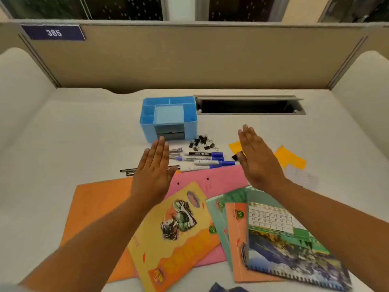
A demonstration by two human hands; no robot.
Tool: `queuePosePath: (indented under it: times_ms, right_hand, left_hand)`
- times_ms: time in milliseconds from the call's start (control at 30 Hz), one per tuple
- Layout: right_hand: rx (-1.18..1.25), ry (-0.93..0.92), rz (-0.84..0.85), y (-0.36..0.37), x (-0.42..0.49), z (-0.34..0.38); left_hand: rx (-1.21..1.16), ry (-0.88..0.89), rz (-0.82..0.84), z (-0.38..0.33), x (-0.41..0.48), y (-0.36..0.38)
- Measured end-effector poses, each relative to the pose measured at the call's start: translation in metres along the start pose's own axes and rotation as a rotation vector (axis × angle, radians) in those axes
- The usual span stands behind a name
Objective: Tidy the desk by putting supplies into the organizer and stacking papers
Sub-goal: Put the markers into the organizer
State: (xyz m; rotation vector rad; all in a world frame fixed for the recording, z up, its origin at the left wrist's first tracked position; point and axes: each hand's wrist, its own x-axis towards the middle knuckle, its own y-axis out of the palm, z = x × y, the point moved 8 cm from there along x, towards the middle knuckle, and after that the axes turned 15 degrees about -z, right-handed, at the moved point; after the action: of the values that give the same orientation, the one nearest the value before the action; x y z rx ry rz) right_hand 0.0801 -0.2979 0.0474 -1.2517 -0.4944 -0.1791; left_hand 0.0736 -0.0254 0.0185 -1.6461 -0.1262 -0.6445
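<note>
A blue desk organizer (169,119) with several empty compartments stands at the middle of the white desk (84,140). In front of it lie several markers (205,158), black pens (130,171) and a heap of black binder clips (201,142). Nearer to me, an orange folder (94,205), a pink folder (212,178), a yellow notebook (179,232), green and orange notebooks (233,224) and a spiral calendar (290,249) overlap loosely. My left hand (154,168) and my right hand (257,159) hover flat above the supplies, fingers extended, holding nothing.
Orange sticky notes (291,158) and a white slip (302,178) lie at the right. A cable slot (248,105) opens behind the organizer. Beige partition walls (189,60) enclose the desk at the back and sides. A dark blue object (227,288) peeks in at the bottom edge.
</note>
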Motion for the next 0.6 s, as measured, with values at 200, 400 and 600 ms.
queuePosePath:
  times_ms: [200,400,600]
  right_hand:
    - [0.013,0.111,0.128,0.028,-0.063,-0.012]
    - [0.037,0.208,0.212,0.04,-0.108,-0.014]
    - [-0.057,0.176,0.291,0.053,-0.124,-0.016]
  left_hand:
    - [-0.029,-0.089,0.111,-0.005,-0.067,0.024]
    - [-0.136,-0.107,0.177,-0.013,-0.102,0.035]
    - [-0.193,-0.18,0.236,-0.009,-0.11,0.043]
